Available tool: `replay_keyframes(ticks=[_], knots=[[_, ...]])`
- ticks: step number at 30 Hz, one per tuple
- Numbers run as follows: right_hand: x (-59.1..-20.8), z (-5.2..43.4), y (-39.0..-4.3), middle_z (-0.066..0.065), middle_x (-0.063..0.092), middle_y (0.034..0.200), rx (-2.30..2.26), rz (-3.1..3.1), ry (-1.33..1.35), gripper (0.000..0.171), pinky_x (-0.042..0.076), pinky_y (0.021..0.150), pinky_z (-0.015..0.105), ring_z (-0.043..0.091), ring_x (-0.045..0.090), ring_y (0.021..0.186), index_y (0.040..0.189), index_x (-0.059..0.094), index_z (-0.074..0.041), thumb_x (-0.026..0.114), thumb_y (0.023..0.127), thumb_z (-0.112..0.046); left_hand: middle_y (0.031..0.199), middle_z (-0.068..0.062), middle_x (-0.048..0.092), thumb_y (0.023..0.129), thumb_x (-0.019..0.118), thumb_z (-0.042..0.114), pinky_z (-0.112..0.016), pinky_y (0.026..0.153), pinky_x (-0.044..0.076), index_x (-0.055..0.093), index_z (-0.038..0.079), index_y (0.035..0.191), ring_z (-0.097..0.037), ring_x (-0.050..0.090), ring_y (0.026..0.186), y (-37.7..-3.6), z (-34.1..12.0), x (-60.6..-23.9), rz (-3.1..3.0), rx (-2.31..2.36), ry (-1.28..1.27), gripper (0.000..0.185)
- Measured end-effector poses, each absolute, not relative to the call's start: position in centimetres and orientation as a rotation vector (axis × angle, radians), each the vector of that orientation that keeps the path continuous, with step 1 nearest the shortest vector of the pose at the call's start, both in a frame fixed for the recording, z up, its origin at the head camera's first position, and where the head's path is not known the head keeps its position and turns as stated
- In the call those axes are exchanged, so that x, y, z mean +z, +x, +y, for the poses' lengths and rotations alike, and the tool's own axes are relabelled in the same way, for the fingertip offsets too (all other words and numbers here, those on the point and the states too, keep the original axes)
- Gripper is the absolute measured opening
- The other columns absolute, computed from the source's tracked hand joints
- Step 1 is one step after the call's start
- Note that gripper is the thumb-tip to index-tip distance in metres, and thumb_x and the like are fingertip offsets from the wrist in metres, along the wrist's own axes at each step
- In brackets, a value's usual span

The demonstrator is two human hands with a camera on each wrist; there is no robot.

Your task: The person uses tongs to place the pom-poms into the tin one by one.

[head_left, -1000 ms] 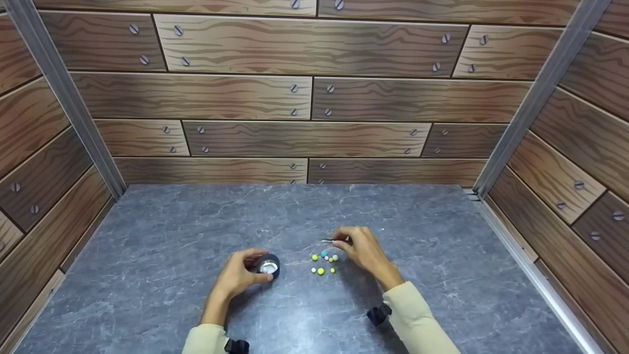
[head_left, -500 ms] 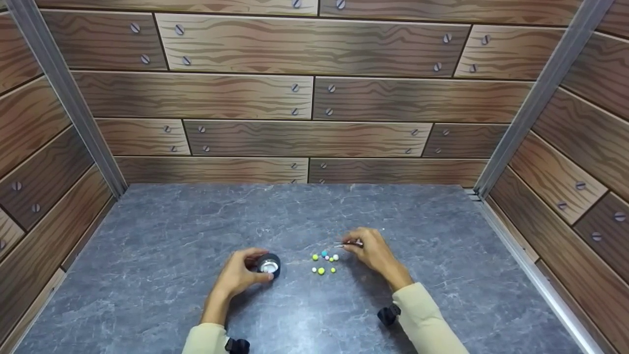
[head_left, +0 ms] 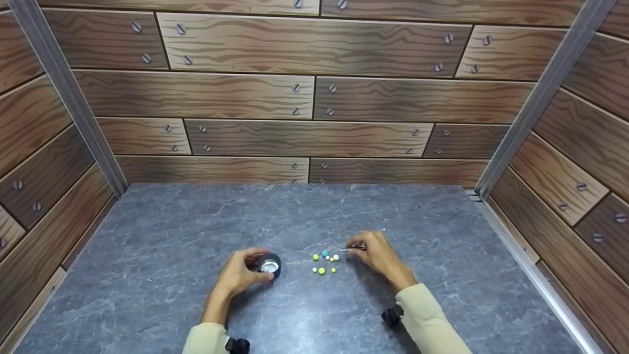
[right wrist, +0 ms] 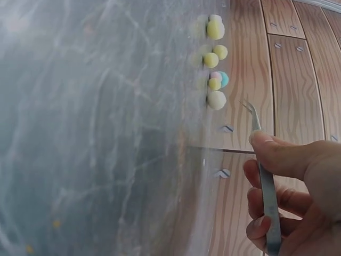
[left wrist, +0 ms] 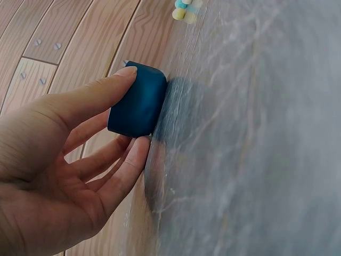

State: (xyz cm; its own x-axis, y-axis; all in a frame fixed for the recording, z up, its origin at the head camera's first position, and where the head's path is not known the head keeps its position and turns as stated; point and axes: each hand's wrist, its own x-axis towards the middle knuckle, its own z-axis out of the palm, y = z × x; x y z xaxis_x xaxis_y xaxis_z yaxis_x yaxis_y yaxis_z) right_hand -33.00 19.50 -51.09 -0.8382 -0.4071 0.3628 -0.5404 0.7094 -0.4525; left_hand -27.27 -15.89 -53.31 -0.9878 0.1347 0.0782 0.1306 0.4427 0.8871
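Observation:
A small round dark blue container (head_left: pixel 269 265) with a pale inside stands on the grey marble tabletop (head_left: pixel 157 255). My left hand (head_left: pixel 239 275) grips it between thumb and fingers; the left wrist view shows the container (left wrist: pixel 137 100) from the side. My right hand (head_left: pixel 374 254) pinches thin metal tweezers (head_left: pixel 352 249), whose tips point left toward several small coloured balls (head_left: pixel 324 262), yellow, blue, pink and white. In the right wrist view the tweezers (right wrist: pixel 262 170) end just short of the balls (right wrist: pixel 215 53), with nothing between the tips.
Wood-pattern panels with printed screws wall the tabletop in at the back (head_left: pixel 304 98) and on both sides. Metal corner posts (head_left: pixel 530 103) stand at the back corners. Bare grey surface stretches around the hands.
My right hand with the tweezers has drifted slightly right and down, away from the balls. The left hand and the container have stayed put.

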Motion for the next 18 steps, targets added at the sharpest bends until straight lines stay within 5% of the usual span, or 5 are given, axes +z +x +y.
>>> replay_keyframes(ticks=[18], knots=[[-51.32, 19.63, -32.84, 0.011, 0.081, 0.095, 0.788, -2.759, 0.707, 0.012, 0.06, 0.075, 0.043, 0.025, 0.074, 0.084, 0.095, 0.083, -0.009, 0.084, 0.084, -0.013, 0.12, -0.016, 0.074, 0.075, 0.092, 0.011, -0.049, 0.096, 0.056, 0.072, 0.006, 0.126, -0.029, 0.07, 0.108, -27.38, -15.85, -53.34, 2.677, 1.607, 0.213, 0.055]])
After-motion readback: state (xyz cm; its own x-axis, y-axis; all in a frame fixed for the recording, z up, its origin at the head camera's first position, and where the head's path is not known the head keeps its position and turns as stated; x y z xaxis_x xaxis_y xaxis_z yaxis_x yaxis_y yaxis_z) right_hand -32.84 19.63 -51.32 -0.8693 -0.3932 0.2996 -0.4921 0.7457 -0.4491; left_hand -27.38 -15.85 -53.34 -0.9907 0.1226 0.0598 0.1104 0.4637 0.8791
